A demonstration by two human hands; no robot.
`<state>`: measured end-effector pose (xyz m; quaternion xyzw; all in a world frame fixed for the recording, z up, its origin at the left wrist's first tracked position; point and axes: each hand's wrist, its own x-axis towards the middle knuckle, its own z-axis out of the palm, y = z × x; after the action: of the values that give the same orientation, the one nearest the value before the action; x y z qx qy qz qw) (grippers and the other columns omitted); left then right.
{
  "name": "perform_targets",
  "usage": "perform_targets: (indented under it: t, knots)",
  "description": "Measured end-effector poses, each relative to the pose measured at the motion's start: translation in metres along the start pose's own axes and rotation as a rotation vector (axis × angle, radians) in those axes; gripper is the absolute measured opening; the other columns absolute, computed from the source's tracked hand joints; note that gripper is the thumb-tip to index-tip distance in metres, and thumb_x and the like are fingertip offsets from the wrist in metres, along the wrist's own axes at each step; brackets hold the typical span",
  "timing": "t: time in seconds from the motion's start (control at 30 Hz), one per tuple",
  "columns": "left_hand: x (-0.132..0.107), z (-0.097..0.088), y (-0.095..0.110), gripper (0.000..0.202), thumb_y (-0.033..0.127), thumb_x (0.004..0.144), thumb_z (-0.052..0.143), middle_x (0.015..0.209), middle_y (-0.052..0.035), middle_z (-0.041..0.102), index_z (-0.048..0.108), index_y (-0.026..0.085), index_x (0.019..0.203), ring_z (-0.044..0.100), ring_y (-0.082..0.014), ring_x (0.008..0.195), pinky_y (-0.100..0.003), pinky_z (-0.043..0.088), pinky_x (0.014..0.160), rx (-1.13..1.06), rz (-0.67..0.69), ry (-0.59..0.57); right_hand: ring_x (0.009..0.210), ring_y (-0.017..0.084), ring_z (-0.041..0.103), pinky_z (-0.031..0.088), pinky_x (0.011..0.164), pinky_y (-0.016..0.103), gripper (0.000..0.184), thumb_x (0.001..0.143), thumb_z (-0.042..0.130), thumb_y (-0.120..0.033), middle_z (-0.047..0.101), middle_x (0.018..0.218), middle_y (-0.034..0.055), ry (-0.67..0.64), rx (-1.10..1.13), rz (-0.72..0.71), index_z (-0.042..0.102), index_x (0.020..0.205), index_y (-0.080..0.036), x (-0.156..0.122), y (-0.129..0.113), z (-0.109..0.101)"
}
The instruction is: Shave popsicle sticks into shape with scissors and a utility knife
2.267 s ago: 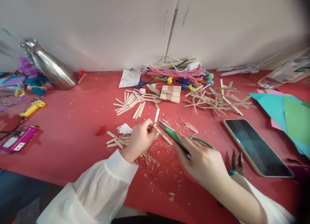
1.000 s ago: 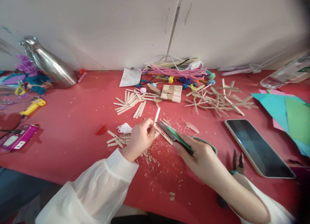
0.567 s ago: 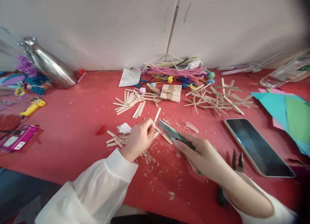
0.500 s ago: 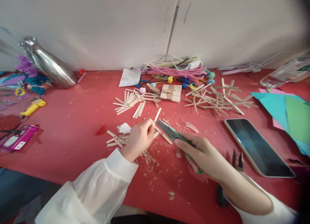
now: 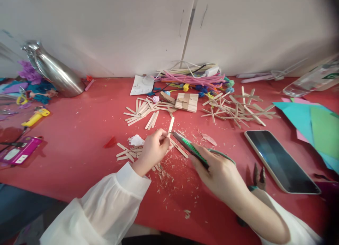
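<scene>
My left hand (image 5: pixel 152 149) pinches a pale wooden craft stick (image 5: pixel 171 126) and holds it tilted upright over the red table (image 5: pixel 79 139). My right hand (image 5: pixel 219 172) grips a green and black utility knife (image 5: pixel 189 148), its blade tip touching the stick just above my left fingers. Wood shavings (image 5: pixel 169 176) lie scattered on the table below both hands. A few short sticks (image 5: pixel 127 153) lie beside my left hand.
Loose craft sticks (image 5: pixel 143 111), a glued stick block (image 5: pixel 186 102) and crossed sticks (image 5: pixel 235 109) lie behind. A phone (image 5: pixel 280 160), pliers (image 5: pixel 259 176) and coloured paper (image 5: pixel 315 128) are at the right. A steel jug (image 5: pixel 53 72), yellow tool (image 5: pixel 35 118) and pink device (image 5: pixel 18 151) sit left.
My right hand drew the knife back along the stick, rolled it so the blade's flat showed, then came back to the stick. The left hand barely moved.
</scene>
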<state>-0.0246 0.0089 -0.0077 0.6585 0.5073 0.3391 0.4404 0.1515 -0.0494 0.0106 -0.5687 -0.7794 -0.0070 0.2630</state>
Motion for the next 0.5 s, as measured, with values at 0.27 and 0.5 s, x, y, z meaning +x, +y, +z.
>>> perform_targets:
  t: [0.27, 0.5]
  knots:
    - [-0.0005, 0.0000, 0.0026, 0.018, 0.032, 0.087, 0.047, 0.072, -0.0049, 0.066, 0.046, 0.017, 0.078, 0.064, -0.0145, 0.064, -0.029, 0.051, 0.064, -0.047, -0.044, 0.014, 0.036, 0.011, 0.048, 0.039, 0.041, 0.022, 0.031, 0.088, 0.038, -0.034, 0.054, 0.048, -0.0030, -0.148, 0.220, 0.127, 0.062, 0.098, -0.016, 0.0031, -0.0012, -0.0059]
    - [-0.0016, 0.0006, 0.0024, 0.018, 0.031, 0.087, 0.047, 0.071, -0.0041, 0.065, 0.045, 0.018, 0.076, 0.065, -0.0145, 0.063, -0.027, 0.050, 0.062, -0.059, -0.038, 0.015, 0.033, 0.009, 0.042, 0.037, 0.039, 0.021, 0.032, 0.088, 0.040, -0.037, 0.057, 0.053, -0.0031, -0.205, 0.299, 0.197, 0.061, 0.102, -0.018, 0.0014, 0.0003, -0.0064]
